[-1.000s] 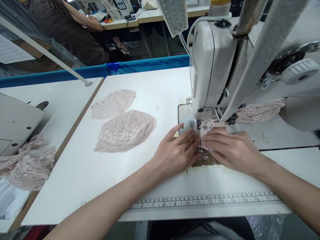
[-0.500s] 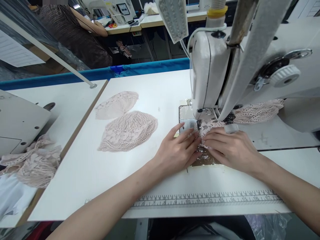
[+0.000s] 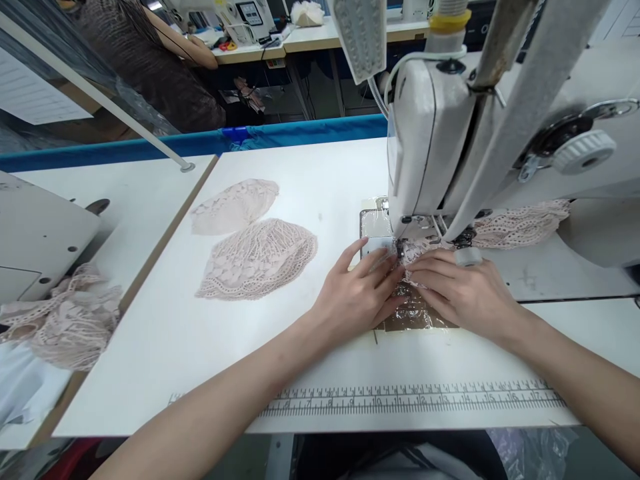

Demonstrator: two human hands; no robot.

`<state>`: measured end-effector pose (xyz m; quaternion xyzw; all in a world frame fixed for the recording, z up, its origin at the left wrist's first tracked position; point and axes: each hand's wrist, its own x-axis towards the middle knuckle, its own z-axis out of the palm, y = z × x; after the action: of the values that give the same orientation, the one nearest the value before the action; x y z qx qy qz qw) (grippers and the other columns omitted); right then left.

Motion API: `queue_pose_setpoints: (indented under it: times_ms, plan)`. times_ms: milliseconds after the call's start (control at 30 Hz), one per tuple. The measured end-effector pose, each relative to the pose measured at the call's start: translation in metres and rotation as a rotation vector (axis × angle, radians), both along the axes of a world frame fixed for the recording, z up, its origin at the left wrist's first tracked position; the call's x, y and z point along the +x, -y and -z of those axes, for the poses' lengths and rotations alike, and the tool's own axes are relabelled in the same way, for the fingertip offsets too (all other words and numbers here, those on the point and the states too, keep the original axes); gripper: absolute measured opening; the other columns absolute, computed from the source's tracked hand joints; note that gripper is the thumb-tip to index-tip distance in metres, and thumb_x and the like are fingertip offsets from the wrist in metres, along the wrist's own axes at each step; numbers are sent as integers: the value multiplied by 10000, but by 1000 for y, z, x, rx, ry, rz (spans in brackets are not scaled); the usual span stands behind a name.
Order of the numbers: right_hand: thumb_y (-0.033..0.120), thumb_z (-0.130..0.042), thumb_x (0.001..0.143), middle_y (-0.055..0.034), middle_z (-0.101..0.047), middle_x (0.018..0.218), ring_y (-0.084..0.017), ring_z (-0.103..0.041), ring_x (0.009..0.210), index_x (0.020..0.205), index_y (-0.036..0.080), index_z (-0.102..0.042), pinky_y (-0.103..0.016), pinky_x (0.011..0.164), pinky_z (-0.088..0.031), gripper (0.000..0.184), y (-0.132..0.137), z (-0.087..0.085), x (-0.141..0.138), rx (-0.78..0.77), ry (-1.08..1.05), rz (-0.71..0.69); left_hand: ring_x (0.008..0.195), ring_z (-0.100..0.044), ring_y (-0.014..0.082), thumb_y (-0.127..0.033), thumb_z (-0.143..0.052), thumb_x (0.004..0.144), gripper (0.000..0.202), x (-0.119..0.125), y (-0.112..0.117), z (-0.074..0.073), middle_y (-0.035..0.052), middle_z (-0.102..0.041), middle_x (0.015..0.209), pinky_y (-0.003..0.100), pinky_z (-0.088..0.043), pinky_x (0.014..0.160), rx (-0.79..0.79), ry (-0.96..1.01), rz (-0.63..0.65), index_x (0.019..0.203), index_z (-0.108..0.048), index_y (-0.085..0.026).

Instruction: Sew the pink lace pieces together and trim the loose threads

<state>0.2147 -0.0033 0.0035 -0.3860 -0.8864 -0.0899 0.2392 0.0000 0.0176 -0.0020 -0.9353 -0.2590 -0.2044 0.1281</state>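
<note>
Under the needle area of the white sewing machine [image 3: 425, 133] lies a small pale pink lace piece [image 3: 416, 248], mostly covered by the machine head and fingers. My left hand [image 3: 355, 290] pinches its near left edge beside the presser foot, with the index finger raised apart over the metal plate. My right hand [image 3: 463, 290] is closed on the lace from the right, fingers close together and pressed down on it. The fingertips of both hands almost meet just in front of the foot.
Two lace cup-shaped pieces [image 3: 260, 260] lie on the white table to the left. More gathered lace [image 3: 523, 223] sits behind the machine head on the right. A printed ruler [image 3: 400, 402] runs along the front edge. Another person [image 3: 150, 73] sits beyond the blue cloth edge.
The camera view has shifted slightly. Both hands stay at the presser foot, and less of the lace shows between their fingertips.
</note>
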Motion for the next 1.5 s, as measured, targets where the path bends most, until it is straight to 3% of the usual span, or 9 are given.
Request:
queue_pose_setpoints:
  times_ms: [167, 467, 633, 967, 1500]
  plan:
    - [110, -569, 879, 6, -754, 952, -153, -666, 827, 899, 157, -706, -281, 586, -469, 147, 1, 0, -1, 72, 13, -22, 1103, -613, 205, -302, -537, 938, 248, -2, 2, 0, 26, -734, 1088, 451, -378, 1090, 18, 37, 40, 1097, -687, -186]
    - [105, -585, 872, 10, -754, 960, -153, -669, 850, 907, 153, -706, -287, 604, -490, 135, 1, 2, -1, 101, 41, -25, 1088, -634, 203, -306, -538, 939, 248, -1, 0, -1, 32, -752, 1021, 466, -376, 1085, 36, 51, 53, 1047, -693, -144]
    - [87, -582, 868, 7, -753, 971, -158, -672, 851, 916, 150, -705, -300, 622, -504, 146, 0, 1, -1, 119, 61, -8, 1129, -623, 206, -324, -502, 956, 289, -1, -2, 0, 52, -739, 1070, 485, -351, 1116, 11, 24, 15, 1111, -675, -153]
    - [165, -583, 889, -20, -741, 1028, -176, -673, 875, 942, 154, -713, -356, 834, -517, 141, 4, 3, 0, 86, 59, -5, 1164, -600, 221, -343, -502, 955, 301, -2, -3, 1, 52, -719, 1128, 504, -331, 1122, 43, -2, -22, 1132, -666, -163]
    - [229, -527, 936, -66, -746, 972, -205, -662, 908, 1058, 151, -700, -379, 875, -497, 225, 1, 1, -2, 40, 137, 74, 1147, -609, 248, -353, -498, 956, 309, -1, -9, 2, 47, -711, 1150, 539, -335, 1103, 49, 19, -60, 1136, -669, -169]
